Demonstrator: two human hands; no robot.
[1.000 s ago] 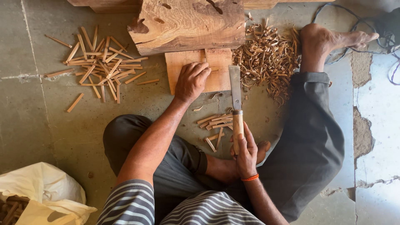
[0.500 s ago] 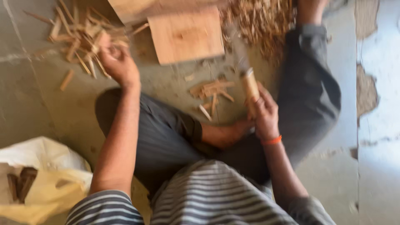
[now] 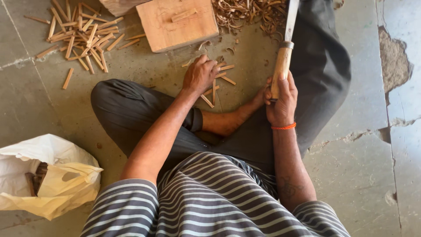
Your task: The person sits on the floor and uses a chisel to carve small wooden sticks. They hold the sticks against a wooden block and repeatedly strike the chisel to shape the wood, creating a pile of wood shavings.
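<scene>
Now, in the head view, the left hand (image 3: 199, 73) has come back from the far-left heap and sits low over the small cluster of wooden sticks (image 3: 217, 81) just in front of the crossed legs, fingers curled down onto them as if gathering or picking one. Whether it actually holds a stick I cannot tell, since the knuckles hide the palm. Half a second ago that same hand was stretched out to the big pile of sticks (image 3: 83, 33) at far left, so one piece seems to have been dropped off there and the hand is back for the next.

The right hand (image 3: 283, 98) is wrapped tight around the pale wooden handle of the chisel (image 3: 284, 52), blade pointing away toward the far edge (much as it was a second ago, only lifted a little further from the body). An orange band circles that wrist.

The wooden block (image 3: 177, 22) lies far centre with one short stick resting on top, and curly shavings (image 3: 247, 13) are heaped just right of it. A white plastic bag (image 3: 48, 175) slumps at near left, with dark pieces showing inside. The concrete floor (image 3: 364, 166) is cracked on the right.
</scene>
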